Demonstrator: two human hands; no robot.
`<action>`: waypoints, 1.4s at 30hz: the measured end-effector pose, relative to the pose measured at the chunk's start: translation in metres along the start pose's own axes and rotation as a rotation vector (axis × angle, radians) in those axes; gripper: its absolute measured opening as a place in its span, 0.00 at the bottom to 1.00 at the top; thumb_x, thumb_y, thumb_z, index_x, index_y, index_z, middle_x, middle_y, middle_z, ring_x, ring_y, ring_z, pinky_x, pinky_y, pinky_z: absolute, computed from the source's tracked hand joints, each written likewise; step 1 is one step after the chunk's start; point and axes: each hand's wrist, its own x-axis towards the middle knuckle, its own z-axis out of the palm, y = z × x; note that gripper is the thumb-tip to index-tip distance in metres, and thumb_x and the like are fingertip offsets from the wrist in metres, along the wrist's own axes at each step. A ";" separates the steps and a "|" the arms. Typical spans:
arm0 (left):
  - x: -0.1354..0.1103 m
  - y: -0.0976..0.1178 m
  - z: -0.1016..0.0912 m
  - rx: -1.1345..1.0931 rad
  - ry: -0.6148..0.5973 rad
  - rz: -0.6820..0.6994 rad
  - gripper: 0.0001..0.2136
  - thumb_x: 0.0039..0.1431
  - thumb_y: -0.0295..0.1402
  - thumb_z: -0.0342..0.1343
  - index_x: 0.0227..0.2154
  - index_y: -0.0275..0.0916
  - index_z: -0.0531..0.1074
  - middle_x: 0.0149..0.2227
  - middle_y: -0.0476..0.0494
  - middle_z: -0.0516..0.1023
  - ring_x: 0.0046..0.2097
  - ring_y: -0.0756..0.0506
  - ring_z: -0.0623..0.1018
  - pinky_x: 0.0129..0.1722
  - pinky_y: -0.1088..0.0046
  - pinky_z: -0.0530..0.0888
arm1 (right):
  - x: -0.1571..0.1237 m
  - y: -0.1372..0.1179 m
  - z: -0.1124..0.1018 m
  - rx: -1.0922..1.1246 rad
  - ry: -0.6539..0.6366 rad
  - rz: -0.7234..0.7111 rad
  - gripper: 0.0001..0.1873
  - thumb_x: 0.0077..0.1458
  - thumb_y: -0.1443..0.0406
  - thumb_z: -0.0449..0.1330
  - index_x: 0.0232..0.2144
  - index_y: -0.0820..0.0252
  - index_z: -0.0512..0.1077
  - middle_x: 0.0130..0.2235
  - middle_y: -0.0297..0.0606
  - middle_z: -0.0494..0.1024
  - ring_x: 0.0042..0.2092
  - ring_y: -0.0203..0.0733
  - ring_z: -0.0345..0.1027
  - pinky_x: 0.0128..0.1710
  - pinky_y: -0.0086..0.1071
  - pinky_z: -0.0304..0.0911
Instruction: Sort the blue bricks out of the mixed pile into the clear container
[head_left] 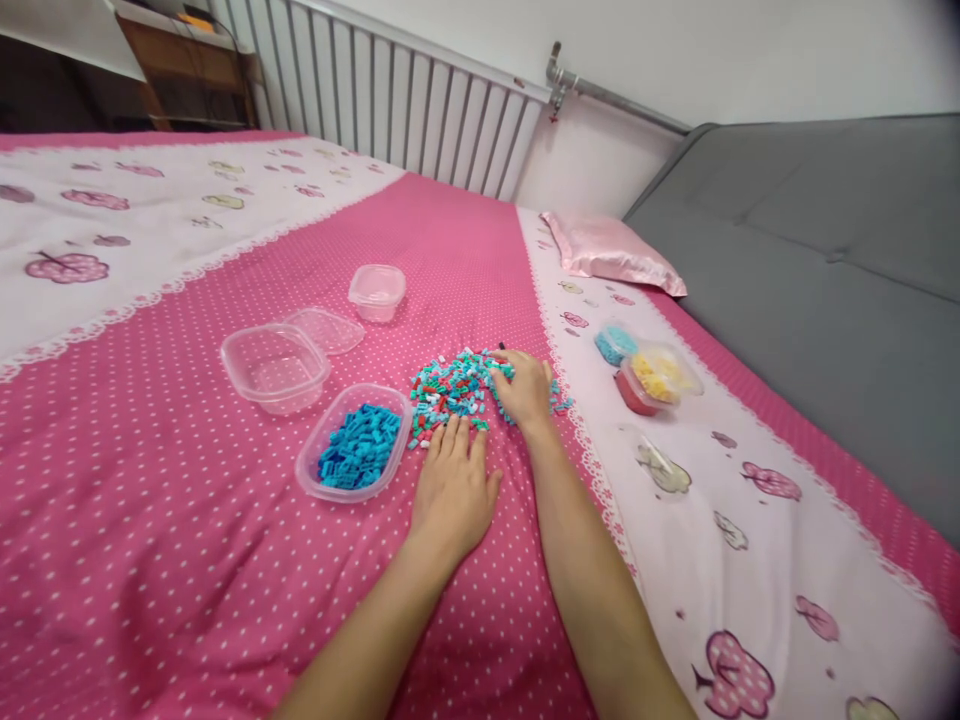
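A heap of small mixed pieces (454,388), teal, red and white, lies on the pink dotted bedsheet (187,560). My left hand (452,487) lies flat on the sheet with its fingers stretched out, fingertips at the near edge of the heap. My right hand (523,388) rests on the right side of the heap with fingers curled down over the pieces; what they hold is hidden. Left of the heap stands a clear plastic tub of blue pieces (356,450).
An empty clear tub (274,366), a flat clear lid (327,328) and a small clear tub (376,291) stand further left and back. Tubs of teal, yellow and red pieces (646,373) sit right. A pink pillow (611,255), radiator (390,95) and grey sofa (825,290) border the bed.
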 end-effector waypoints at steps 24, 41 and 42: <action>0.005 0.001 0.001 0.020 -0.008 -0.002 0.23 0.61 0.39 0.43 0.56 0.33 0.64 0.61 0.34 0.62 0.64 0.37 0.57 0.62 0.56 0.54 | 0.001 0.007 -0.003 -0.104 -0.121 -0.036 0.14 0.54 0.68 0.54 0.42 0.56 0.74 0.44 0.36 0.77 0.48 0.43 0.67 0.51 0.36 0.58; 0.004 0.001 0.000 0.008 -0.022 -0.005 0.24 0.61 0.39 0.44 0.57 0.34 0.64 0.61 0.34 0.62 0.64 0.38 0.57 0.62 0.57 0.54 | 0.000 0.016 -0.008 -0.268 -0.177 0.118 0.09 0.52 0.69 0.57 0.30 0.53 0.77 0.40 0.36 0.78 0.47 0.48 0.67 0.53 0.45 0.51; 0.004 0.001 0.000 0.006 -0.025 -0.007 0.24 0.61 0.39 0.44 0.57 0.34 0.64 0.61 0.34 0.61 0.64 0.38 0.57 0.62 0.57 0.54 | 0.001 0.017 -0.009 -0.268 -0.169 0.140 0.09 0.51 0.69 0.56 0.29 0.53 0.77 0.39 0.37 0.79 0.46 0.48 0.68 0.52 0.45 0.52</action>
